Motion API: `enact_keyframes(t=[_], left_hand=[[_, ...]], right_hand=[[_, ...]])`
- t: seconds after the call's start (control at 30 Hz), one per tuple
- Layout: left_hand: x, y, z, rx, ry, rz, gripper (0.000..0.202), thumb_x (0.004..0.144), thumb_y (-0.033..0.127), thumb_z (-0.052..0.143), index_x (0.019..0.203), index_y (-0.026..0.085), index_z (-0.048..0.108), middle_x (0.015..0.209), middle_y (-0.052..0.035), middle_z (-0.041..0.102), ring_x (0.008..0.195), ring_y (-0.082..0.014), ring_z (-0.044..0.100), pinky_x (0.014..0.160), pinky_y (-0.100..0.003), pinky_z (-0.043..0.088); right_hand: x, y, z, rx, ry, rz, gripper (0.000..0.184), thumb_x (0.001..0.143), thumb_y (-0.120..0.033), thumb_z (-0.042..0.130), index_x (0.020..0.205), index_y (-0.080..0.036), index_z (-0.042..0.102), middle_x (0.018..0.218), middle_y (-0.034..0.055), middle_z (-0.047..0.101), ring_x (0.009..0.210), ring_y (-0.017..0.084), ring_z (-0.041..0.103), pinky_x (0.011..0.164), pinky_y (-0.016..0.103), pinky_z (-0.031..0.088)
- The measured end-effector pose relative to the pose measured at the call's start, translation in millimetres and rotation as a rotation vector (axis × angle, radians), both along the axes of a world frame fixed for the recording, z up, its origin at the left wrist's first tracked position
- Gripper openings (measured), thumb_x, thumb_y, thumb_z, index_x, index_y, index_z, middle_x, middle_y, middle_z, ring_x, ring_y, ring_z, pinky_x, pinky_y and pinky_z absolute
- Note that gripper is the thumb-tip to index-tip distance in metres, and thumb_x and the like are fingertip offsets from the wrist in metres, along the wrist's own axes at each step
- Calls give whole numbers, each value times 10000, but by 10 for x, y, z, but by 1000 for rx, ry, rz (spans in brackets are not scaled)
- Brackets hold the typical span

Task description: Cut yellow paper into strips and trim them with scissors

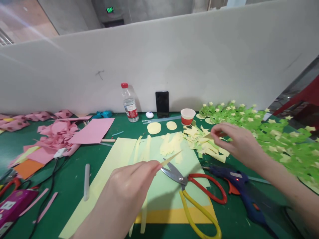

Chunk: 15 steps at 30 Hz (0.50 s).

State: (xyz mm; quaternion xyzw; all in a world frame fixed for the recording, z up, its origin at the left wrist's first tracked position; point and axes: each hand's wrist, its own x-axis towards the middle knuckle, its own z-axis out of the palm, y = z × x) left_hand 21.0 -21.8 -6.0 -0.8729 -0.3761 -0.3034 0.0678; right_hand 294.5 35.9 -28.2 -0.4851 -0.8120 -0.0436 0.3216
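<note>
My left hand (pixel 132 186) is closed in a pinch on a narrow pale yellow paper strip (pixel 174 158), which points up to the right. Beneath the strip's end lie scissors (pixel 183 181) with one red and one yellow handle, blades apart, on light green paper (pixel 159 196). Over a heap of pale yellow paper scraps (pixel 216 151), my right hand (pixel 236 142) has thumb and forefinger pressed together. A small paper scrap (pixel 207 135) shows at its fingertips. More pale cut pieces (pixel 171 144) rest on the green sheet, and long strips (pixel 147 149) lie left of them.
A blue glue gun (pixel 239 186) lies right of the scissors. Green paper garlands with stars (pixel 271 139) fill the far right. At the back stand a water bottle (pixel 131 108), a phone (pixel 162 104) and a paper cup (pixel 187 117). Pink paper (pixel 93 131) and a cable (pixel 47 196) are left.
</note>
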Motion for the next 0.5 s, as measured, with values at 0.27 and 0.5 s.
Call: enact_keyframes(t=[0.27,0.5], left_hand=[[14,11,-93,-117,72,-57,166,864,141,404,912,191,554,797,-22,689,637,-147,653,496,-201,495],[84,105,-19,-149,68,-70,264,872,116,348,954,161,595,810,-23,702,643,-136,662,554,-205,521]], right_hand=[[-44,68,179,86,17,-49,202,852,-272,396,837,-176,573,852,110,643,784,216,607,677,347,465],[-727,-292,200,-239,-224,367,229,845,-179,412,778,-155,629,679,54,649,636,157,578,564,263,391]])
